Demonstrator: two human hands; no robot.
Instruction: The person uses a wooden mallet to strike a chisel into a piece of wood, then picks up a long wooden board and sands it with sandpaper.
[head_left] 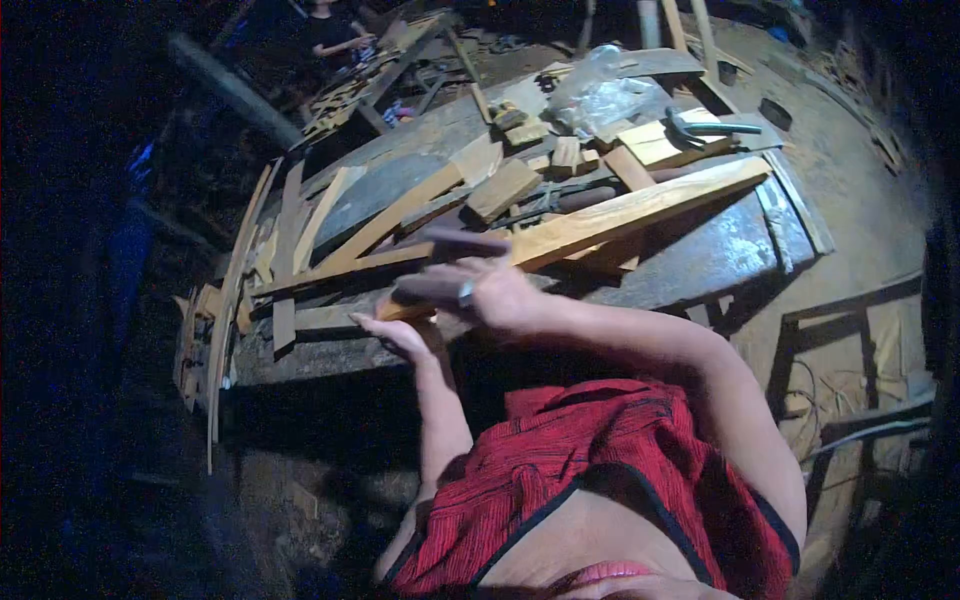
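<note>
Yellow wood, a long beam (640,215), slants across the surface (650,285) from the upper right down to the hands. The right hand (505,298) is over the beam's lower stretch, at a dark object (435,291); both are blurred, so I cannot tell whether the fingers are closed on it. The left hand (400,338) is close by, lower and farther left, palm turned up beside an orange wood end; whether it grips that, I cannot tell. The hands are near each other.

Behind the beam lie a block (502,192) and other offcuts. A hammer (700,128) rests on a pale board (652,148), with a clear plastic bag (605,95) just beyond. Strips (287,250) lie at the left. A person (330,38) in dark clothing is well apart, in the background.
</note>
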